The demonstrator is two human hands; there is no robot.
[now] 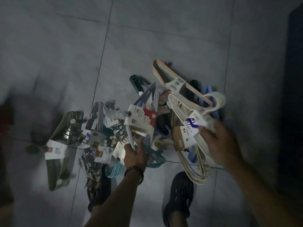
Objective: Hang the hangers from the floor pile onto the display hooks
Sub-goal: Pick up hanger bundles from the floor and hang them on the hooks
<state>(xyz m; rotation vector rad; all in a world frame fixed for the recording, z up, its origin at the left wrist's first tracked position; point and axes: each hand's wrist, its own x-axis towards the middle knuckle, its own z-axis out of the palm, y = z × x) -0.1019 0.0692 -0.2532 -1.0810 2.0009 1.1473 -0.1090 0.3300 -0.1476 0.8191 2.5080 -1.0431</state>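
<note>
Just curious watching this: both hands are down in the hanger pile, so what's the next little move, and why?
Probably lift both bundles clear: the left hand grips the lavender hanger bundle, the right hand the cream hanger bundle.

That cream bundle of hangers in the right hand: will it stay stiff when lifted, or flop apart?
The cream hanger bundle will probably lift as one stiff unit, since a paper label bands it. Its far ends may fan slightly. It looks light: the right hand alone grips it.

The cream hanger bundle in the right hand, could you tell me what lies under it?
Under the cream hanger bundle lie a brown-labelled pack and blue hangers; anything deeper is covered.
</note>
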